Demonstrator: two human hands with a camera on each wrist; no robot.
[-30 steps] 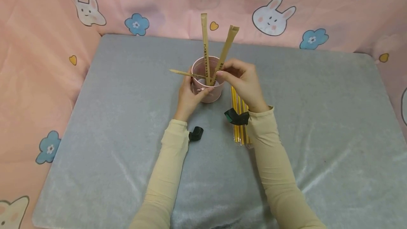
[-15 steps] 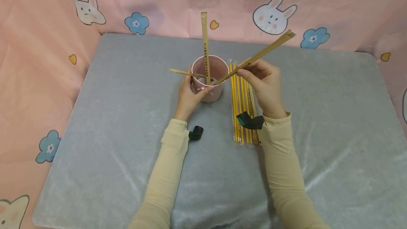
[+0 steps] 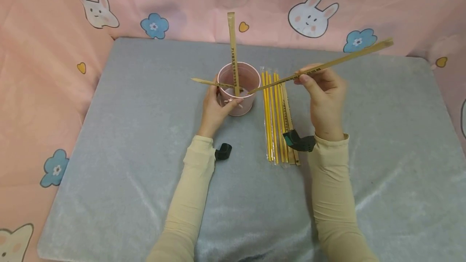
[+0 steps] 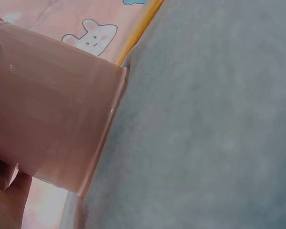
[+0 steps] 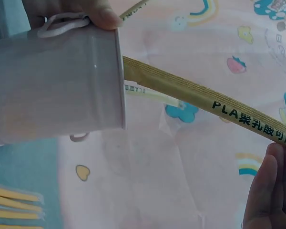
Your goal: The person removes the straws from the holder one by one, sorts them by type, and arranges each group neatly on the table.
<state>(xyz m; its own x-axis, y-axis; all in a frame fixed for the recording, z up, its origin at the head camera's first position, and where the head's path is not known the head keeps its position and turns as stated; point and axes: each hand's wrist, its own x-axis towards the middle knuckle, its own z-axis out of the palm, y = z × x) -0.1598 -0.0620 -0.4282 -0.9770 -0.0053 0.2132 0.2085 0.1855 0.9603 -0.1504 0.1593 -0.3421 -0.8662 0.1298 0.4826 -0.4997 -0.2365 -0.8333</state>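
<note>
My left hand (image 3: 214, 110) grips a pink bucket (image 3: 241, 107) standing on the table, thumb over the front near its rim. The bucket's smooth side (image 4: 52, 105) fills much of the left wrist view. With thumb and fingers my right hand (image 3: 327, 100) pinches a paper-wrapped straw (image 3: 349, 56) printed "PLA". This straw slants low, its left end just inside the bucket's right rim. Inside the bucket, another paper-wrapped straw (image 3: 231, 39) stands nearly upright, and one more wrapped straw (image 3: 205, 81) leans out over the left rim. Their lower ends are partly hidden by the bucket wall.
Right of the bucket lie several yellow straws (image 3: 271, 120) in clear wrappers, side by side, with paper-wrapped ones (image 3: 285, 108) at their right edge. A grey cloth covers the table (image 3: 145, 140). Pink printed curtain (image 3: 204, 7) hangs behind and to the left.
My right hand has moved right, drawing the wrapped straw outward and tipping it from steep to nearly level. More of the yellow straws shows now. The left hand stays on the bucket.
</note>
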